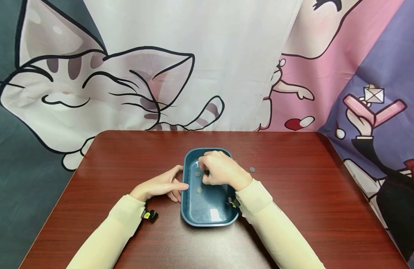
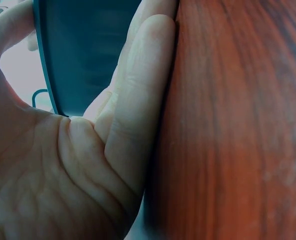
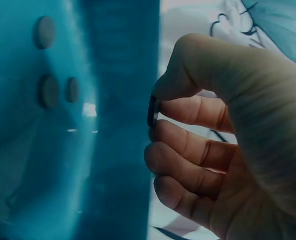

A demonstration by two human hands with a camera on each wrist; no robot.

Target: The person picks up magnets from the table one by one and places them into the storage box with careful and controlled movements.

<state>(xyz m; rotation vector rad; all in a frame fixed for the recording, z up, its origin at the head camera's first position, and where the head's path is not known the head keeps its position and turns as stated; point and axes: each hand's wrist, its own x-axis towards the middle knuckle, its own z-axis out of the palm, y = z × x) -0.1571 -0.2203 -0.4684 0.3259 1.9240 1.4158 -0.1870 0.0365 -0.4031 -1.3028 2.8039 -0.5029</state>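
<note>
A blue rectangular tray (image 1: 210, 220) stands on the table. My left hand (image 1: 163, 185) holds its left side, thumb over the rim and the other fingers low along the outer wall; the left wrist view shows the tray wall (image 2: 83, 60) between them. Over the tray's far part is my right hand (image 1: 223, 170). In the right wrist view its thumb and index finger pinch a dark, thin coin (image 3: 152, 110) seen edge-on, the other fingers curled below. Grey coins lie in the tray, among them one coin (image 1: 198, 174) and a nearer coin (image 1: 199, 190).
Another grey coin (image 1: 252, 169) lies on the brown wooden table (image 1: 294, 179), right of the tray. A printed cloth (image 1: 227, 56) with cartoon figures hangs behind the table's far edge. Dark wrist cameras sit on both wrists, the right one (image 1: 234, 202) close over the tray's right rim.
</note>
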